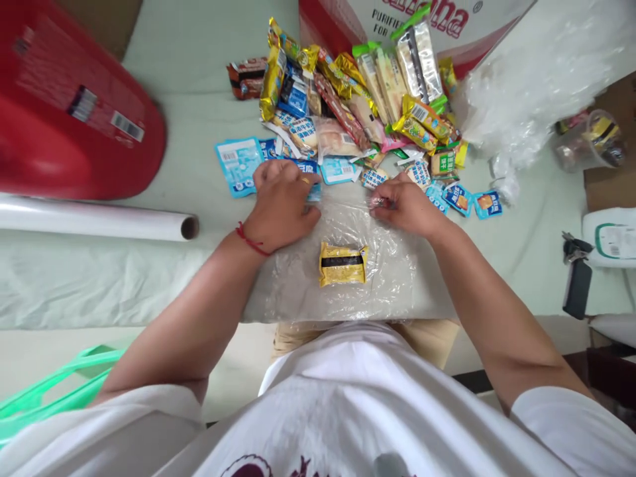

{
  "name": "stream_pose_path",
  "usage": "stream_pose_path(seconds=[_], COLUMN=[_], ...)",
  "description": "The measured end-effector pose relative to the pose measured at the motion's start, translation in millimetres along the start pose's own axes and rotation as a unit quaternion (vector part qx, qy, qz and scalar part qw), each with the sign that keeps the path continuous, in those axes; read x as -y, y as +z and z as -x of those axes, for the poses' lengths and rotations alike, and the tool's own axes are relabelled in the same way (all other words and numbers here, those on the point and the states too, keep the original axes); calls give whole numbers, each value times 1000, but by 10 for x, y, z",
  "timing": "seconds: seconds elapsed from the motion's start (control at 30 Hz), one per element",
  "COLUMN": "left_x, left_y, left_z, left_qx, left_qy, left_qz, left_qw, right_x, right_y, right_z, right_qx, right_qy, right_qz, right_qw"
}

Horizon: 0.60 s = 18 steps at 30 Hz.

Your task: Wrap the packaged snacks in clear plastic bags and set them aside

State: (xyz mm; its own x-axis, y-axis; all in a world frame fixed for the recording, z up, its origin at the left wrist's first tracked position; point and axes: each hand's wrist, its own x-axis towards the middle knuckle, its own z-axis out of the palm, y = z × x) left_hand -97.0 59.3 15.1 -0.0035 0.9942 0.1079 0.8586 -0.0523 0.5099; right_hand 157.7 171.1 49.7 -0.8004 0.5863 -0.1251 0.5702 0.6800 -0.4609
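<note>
Clear plastic bag lies flat with one yellow snack pack in it. Left hand and right hand each pinch its far edge, snack pile just beyond.

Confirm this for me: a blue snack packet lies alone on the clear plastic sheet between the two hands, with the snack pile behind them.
Wrong in one respect: the lone snack packet on the clear plastic sheet is yellow with a dark band, not blue. The head view shows it lying between the left hand and right hand, with the snack pile behind them.
</note>
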Motion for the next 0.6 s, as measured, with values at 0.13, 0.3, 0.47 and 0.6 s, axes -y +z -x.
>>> stream_pose_path(seconds=[0.13, 0.3, 0.47, 0.6], left_x=[81, -2, -162, -184], left_y=[-84, -335, -593, -705], left_z=[-35, -1, 262, 578], left_qx=[1, 5, 43, 54], left_qy=[-8, 36, 25, 85], left_qz=[19, 102, 128, 88], left_qw=[1000, 994, 991, 991], right_x=[-46, 60, 309, 482], right_y=[-94, -241, -323, -256], right_z=[3, 120, 481, 800], right_qx=[-27, -39, -97, -132], right_qy=[5, -12, -78, -117], right_qz=[-74, -108, -58, -9], right_qw=[997, 993, 991, 984])
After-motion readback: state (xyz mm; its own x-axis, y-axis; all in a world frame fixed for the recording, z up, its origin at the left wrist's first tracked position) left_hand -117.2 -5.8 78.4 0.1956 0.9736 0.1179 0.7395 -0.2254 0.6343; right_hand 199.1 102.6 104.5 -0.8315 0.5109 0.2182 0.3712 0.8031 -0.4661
